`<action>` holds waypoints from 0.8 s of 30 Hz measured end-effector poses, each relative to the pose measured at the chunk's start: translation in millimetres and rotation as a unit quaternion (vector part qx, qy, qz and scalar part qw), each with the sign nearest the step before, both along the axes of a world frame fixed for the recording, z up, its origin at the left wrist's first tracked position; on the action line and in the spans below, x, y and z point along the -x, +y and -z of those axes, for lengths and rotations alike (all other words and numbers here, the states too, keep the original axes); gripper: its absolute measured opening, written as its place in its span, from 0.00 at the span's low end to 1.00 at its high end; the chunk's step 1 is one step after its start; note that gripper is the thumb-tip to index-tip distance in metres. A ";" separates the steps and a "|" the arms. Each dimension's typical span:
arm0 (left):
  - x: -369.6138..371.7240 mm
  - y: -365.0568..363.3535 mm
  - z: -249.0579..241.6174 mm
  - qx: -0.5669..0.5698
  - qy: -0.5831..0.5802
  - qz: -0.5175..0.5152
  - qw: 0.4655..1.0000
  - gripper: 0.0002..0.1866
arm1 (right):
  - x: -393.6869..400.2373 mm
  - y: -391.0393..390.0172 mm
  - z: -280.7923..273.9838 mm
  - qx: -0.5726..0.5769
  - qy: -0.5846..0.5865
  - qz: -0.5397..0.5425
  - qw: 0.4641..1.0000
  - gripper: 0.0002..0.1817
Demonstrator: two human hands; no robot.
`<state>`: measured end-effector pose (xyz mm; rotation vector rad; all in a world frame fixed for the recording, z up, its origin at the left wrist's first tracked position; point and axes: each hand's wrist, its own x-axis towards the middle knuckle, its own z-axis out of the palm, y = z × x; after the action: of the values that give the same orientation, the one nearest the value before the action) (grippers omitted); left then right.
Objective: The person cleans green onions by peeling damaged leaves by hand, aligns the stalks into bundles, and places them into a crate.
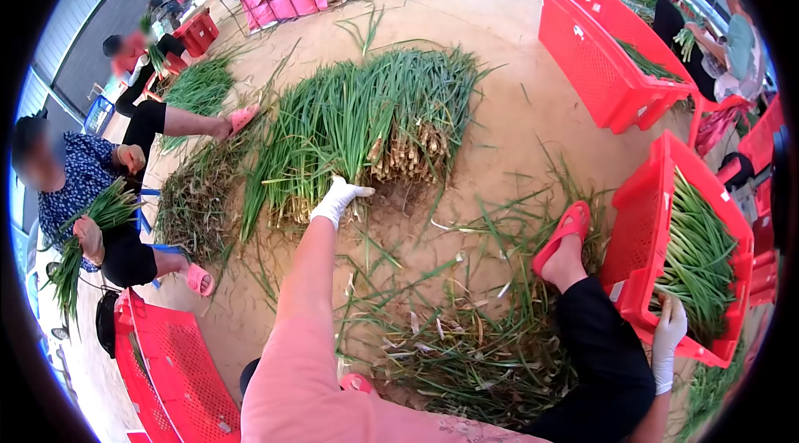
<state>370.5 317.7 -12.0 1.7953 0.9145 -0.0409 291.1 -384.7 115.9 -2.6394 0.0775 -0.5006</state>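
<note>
My left hand [338, 198], in a white glove, reaches to the root ends of a large heap of green stalks [333, 127] on the ground. Its thumb points right, apart from the fingers, whose tips are partly among the stalks. At the lower right, my right hand [670, 328], also gloved in white, is at the near edge of a red crate [637, 264]. Trimmed green stalks [695, 252] lie inside that crate. The fingers of this hand are partly hidden at the rim, so its grip is unclear.
Leaf scraps [474, 351] cover the ground between my feet. Another red crate [607, 52] stands at the upper right, and red crates [187, 368] at the lower left. A seated person [83, 160] on the left holds green stalks. More people sit farther back.
</note>
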 end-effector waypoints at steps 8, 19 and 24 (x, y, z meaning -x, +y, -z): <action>-24.2 -15.1 43.4 0.176 -0.116 -0.211 0.954 0.64 | 0.5 0.1 1.2 -0.026 0.002 0.007 1.000 0.10; -24.8 11.3 0.4 0.024 -0.070 -0.120 0.990 0.28 | 0.9 7.0 -4.5 -0.008 -0.011 -0.008 1.000 0.11; 0.5 25.3 -66.0 0.109 -0.040 -0.055 0.992 0.13 | 1.9 12.4 -7.3 0.001 -0.035 -0.020 0.999 0.11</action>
<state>370.0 343.1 54.0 1.5319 0.9133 0.0008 289.2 -372.3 123.2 -2.6179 0.0016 -0.5779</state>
